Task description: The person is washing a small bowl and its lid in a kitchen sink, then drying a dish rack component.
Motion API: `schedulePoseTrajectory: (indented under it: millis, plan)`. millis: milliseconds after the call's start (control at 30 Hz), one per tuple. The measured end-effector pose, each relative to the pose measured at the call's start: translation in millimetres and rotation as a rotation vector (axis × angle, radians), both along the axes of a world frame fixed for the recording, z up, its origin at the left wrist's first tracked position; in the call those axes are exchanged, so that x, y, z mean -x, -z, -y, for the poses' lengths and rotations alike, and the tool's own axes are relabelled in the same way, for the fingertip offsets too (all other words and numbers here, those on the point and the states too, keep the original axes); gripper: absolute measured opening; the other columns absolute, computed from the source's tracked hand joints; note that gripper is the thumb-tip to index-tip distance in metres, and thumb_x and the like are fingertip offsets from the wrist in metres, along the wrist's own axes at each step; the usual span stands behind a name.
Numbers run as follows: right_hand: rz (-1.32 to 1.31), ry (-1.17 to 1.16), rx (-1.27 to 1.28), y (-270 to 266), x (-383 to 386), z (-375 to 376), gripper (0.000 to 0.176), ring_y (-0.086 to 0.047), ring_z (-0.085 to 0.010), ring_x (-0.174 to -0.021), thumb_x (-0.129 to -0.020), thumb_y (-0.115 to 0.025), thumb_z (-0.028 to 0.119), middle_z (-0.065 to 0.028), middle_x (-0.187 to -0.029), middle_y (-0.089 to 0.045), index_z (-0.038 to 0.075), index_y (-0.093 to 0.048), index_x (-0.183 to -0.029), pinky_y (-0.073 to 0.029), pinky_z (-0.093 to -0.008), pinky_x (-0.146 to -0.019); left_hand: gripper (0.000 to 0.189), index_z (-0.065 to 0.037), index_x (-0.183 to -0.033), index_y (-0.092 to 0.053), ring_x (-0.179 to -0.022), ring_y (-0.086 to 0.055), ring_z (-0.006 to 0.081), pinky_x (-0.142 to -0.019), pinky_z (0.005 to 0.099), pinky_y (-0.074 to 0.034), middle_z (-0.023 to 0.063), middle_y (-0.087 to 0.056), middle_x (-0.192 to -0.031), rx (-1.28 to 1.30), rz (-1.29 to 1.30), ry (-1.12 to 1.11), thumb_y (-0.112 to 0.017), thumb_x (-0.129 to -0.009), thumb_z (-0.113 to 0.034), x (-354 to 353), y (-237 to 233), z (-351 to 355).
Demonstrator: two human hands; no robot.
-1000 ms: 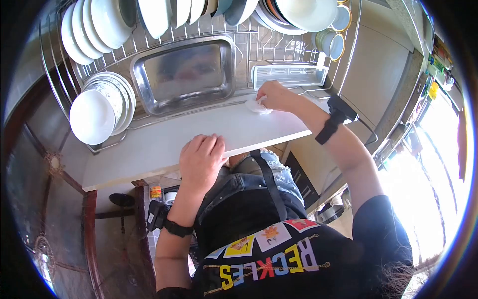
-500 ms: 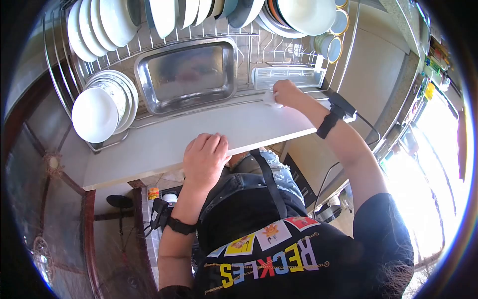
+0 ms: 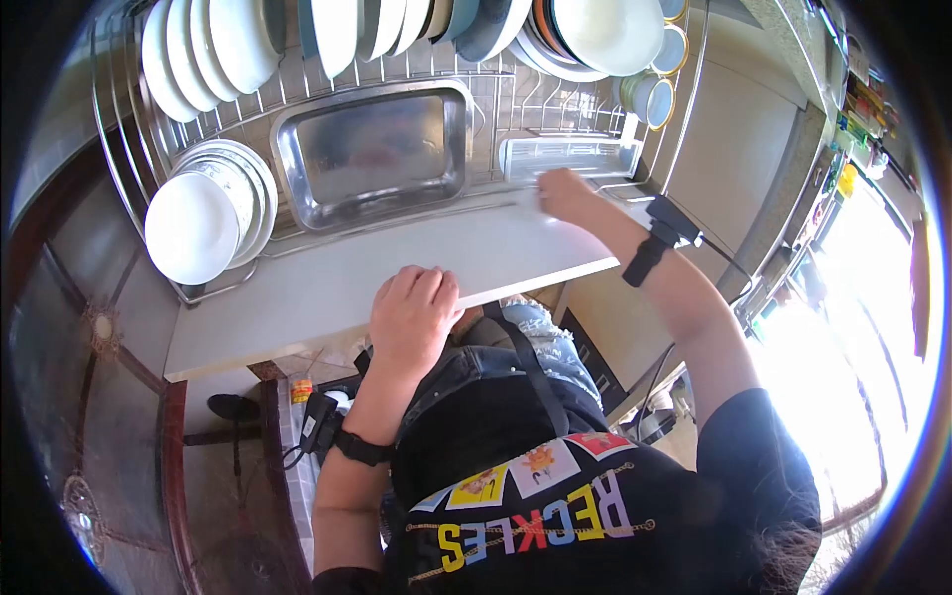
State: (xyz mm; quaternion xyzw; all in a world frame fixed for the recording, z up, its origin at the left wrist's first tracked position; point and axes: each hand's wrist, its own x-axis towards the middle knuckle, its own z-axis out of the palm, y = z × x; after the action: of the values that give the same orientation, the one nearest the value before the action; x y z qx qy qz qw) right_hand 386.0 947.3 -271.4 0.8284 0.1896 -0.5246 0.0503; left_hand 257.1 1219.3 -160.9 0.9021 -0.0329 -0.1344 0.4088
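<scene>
My left hand (image 3: 415, 315) grips the front edge of the white board (image 3: 347, 273), with its fingers curled over the top. Further right, my right hand (image 3: 567, 195) is closed low over the same board, near the rack's front rail. Part of a white cloth showed under it in the earlier frame; now the fingertips are blurred and the cloth can hardly be made out. Behind the board, a steel tray (image 3: 377, 149) lies in the wire rack, and a clear plastic tray (image 3: 570, 157) is just beyond my right hand.
White bowls and plates (image 3: 193, 228) are stacked at the rack's left. More plates (image 3: 208, 50) and bowls (image 3: 605, 35) stand along the back, with glass cups (image 3: 652, 99) at the right. A black cable hangs from the device on my right wrist.
My right hand has moved slightly left along the board, and the white cloth at its fingers is no longer distinct. My left hand stays on the front edge.
</scene>
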Motion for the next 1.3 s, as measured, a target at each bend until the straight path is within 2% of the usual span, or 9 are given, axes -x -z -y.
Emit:
schedulePoseTrajectory:
  millis: [133, 200, 267, 400, 467, 600, 767, 1000, 1300]
  plan:
    - [-0.092, 0.191, -0.414, -20.3, 10.2, -54.2, 0.018, -0.060, -0.0346, -0.077, -0.064, -0.059, 0.010, -0.0157, -0.078, -0.062, 0.005, -0.064, -0.081, -0.048, -0.0410, -0.073, 0.043, -0.007, -0.085, -0.060, -0.080, -0.055, 0.0184, -0.067, 0.0320, -0.047, -0.0001, -0.058, -0.084, 0.000, -0.011, 0.002, -0.075, -0.046, -0.015, 0.5, -2.3, -2.9]
    - [-0.100, 0.132, -0.325, -9.8, -8.5, -24.4, 0.020, -0.059, -0.0346, -0.079, -0.065, -0.059, 0.011, -0.0175, -0.078, -0.061, 0.004, -0.064, -0.083, -0.047, -0.0406, -0.075, 0.043, -0.007, -0.085, -0.060, -0.080, -0.055, 0.0183, -0.067, 0.0320, -0.047, -0.0002, -0.058, -0.083, -0.002, -0.001, -0.005, -0.075, -0.046, -0.015, 0.4, -1.8, -3.1]
    - [-0.266, 0.181, 0.262, -3.2, -26.6, 5.8, 0.022, -0.060, -0.0332, -0.071, -0.066, -0.060, 0.011, -0.0190, -0.081, -0.061, 0.002, -0.062, -0.086, -0.049, -0.0403, -0.068, 0.043, -0.007, -0.084, -0.060, -0.079, -0.055, 0.0182, -0.067, 0.0319, -0.047, -0.0003, -0.058, -0.083, 0.003, 0.010, -0.011, -0.075, -0.045, -0.015, 1.2, -0.2, -2.0]
    - [-0.085, -0.055, -0.062, 7.4, -7.1, 2.3, 0.021, -0.060, -0.0283, -0.058, -0.068, -0.057, 0.009, -0.0181, -0.078, -0.060, 0.000, -0.061, -0.087, -0.049, -0.0374, -0.055, 0.042, -0.008, -0.084, -0.060, -0.079, -0.055, 0.0178, -0.067, 0.0314, -0.047, -0.0004, -0.058, -0.082, -0.001, 0.018, -0.012, -0.074, -0.045, -0.015, 1.8, 0.2, -1.4]
    - [-0.337, 0.331, -0.123, -11.9, -12.6, -31.7, 0.021, -0.057, -0.0219, -0.049, -0.069, -0.053, 0.005, -0.0153, -0.071, -0.058, -0.002, -0.059, -0.088, -0.046, -0.0335, -0.046, 0.041, -0.008, -0.084, -0.060, -0.079, -0.055, 0.0177, -0.067, 0.0312, -0.047, -0.0005, -0.058, -0.082, -0.005, 0.013, -0.006, -0.074, -0.046, -0.015, 3.7, -0.3, -1.7]
    - [-0.435, 0.543, 0.377, -2.9, -38.9, -4.2, 0.021, -0.055, -0.0151, -0.049, -0.073, -0.053, 0.005, -0.0110, -0.066, -0.056, -0.001, -0.056, -0.093, -0.043, -0.0307, -0.043, 0.040, -0.007, -0.084, -0.059, -0.080, -0.055, 0.0179, -0.067, 0.0313, -0.047, -0.0005, -0.057, -0.082, -0.003, 0.023, 0.000, -0.073, -0.047, -0.015, 3.4, 2.0, -2.7]
    - [-0.556, 0.418, 0.204, -24.7, -39.4, -49.8, 0.017, -0.049, -0.0134, -0.041, -0.080, -0.044, 0.008, -0.0067, -0.056, -0.055, -0.002, -0.055, -0.089, -0.033, -0.0260, -0.034, 0.040, -0.007, -0.084, -0.058, -0.079, -0.054, 0.0183, -0.066, 0.0316, -0.047, -0.0001, -0.056, -0.082, 0.012, 0.029, 0.000, -0.073, -0.048, -0.015, 1.7, 0.1, -1.1]
    - [-0.380, 0.624, 0.198, -6.9, -29.5, -14.8, 0.015, -0.050, -0.0131, -0.039, -0.076, -0.044, 0.003, -0.0088, -0.051, -0.054, -0.004, -0.056, -0.080, -0.034, -0.0273, -0.033, 0.039, -0.007, -0.083, -0.058, -0.079, -0.054, 0.0179, -0.066, 0.0318, -0.047, -0.0003, -0.056, -0.081, 0.000, 0.035, 0.012, -0.073, -0.048, -0.015, 0.0, 0.1, -1.4]
    - [-0.318, 0.339, 0.339, -2.2, -34.2, 40.3, 0.019, -0.062, -0.0195, -0.057, -0.079, -0.047, 0.011, -0.0106, -0.062, -0.060, -0.003, -0.058, -0.087, -0.050, -0.0345, -0.051, 0.041, -0.007, -0.084, -0.059, -0.079, -0.054, 0.0176, -0.066, 0.0314, -0.047, -0.0005, -0.056, -0.081, 0.003, 0.053, 0.005, -0.074, -0.047, -0.015, 1.5, 0.1, -2.2]
